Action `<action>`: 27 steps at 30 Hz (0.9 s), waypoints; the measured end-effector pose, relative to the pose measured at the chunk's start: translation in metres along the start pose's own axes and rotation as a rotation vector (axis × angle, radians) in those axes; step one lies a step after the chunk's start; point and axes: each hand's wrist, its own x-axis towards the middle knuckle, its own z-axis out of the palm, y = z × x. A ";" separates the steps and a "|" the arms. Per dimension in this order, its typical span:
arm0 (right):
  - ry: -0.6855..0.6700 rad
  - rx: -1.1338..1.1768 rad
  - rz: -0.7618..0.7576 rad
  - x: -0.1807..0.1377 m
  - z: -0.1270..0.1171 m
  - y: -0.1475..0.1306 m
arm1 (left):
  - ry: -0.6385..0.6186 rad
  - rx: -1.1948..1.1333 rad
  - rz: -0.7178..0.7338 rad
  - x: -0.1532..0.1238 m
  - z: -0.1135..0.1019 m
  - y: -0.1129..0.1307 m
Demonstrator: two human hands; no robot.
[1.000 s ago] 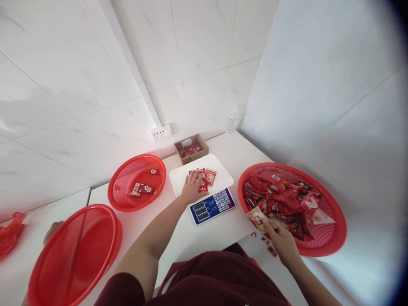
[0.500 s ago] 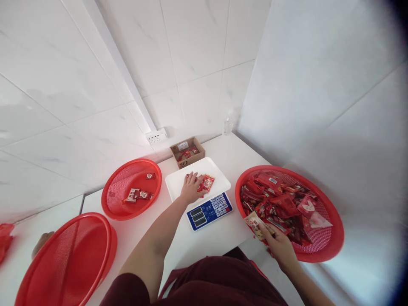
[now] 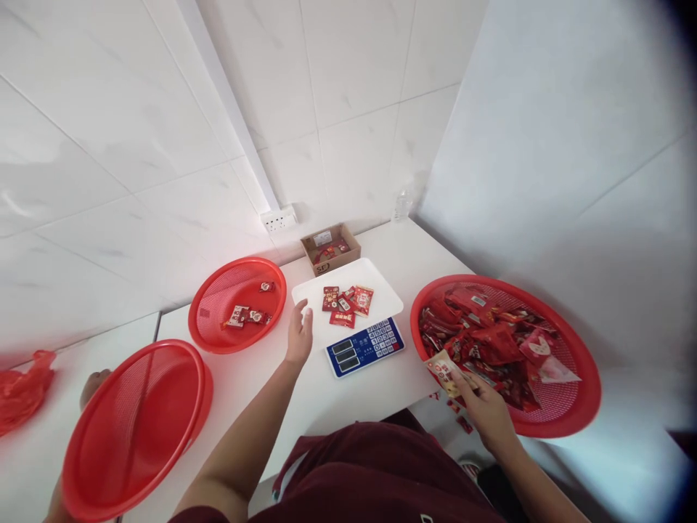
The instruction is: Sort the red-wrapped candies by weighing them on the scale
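My left hand [image 3: 300, 335] is raised just left of the white weighing tray [image 3: 381, 280], its fingers apart and nothing in it. Several small red snack packets [image 3: 344, 303] lie in a loose cluster on that tray. The blue keypad panel [image 3: 366, 347] of the scale faces me. My right hand [image 3: 487, 414] pinches a cream-and-red packet [image 3: 442, 369] over the near left rim of a large red basket [image 3: 591, 378]. Many red wrapped packets [image 3: 490, 345] fill this basket.
A red basket [image 3: 197, 309] with a few packets stands at the left. Nearer is another red basket [image 3: 202, 396]; another person's hand [image 3: 94, 386] shows beside it. A cardboard box [image 3: 348, 254] stands behind the tray. Fallen packets [image 3: 462, 423] lie below the table edge.
My left hand has lifted off the packets on the tray and drawn back left, uncovering them. My right hand still holds the cream packet. The view has shifted slightly.
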 end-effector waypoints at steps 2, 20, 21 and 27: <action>-0.013 -0.017 -0.001 -0.005 0.001 -0.005 | -0.025 -0.036 -0.101 -0.023 -0.017 0.001; -0.713 -0.014 -0.371 -0.064 0.015 -0.093 | -0.756 -0.368 -0.303 -0.128 0.019 0.040; -0.720 -0.009 -0.358 -0.065 0.015 -0.093 | -0.741 -0.367 -0.310 -0.128 0.020 0.039; -0.716 0.002 -0.335 -0.063 0.014 -0.096 | -0.699 -0.383 -0.350 -0.126 0.025 0.041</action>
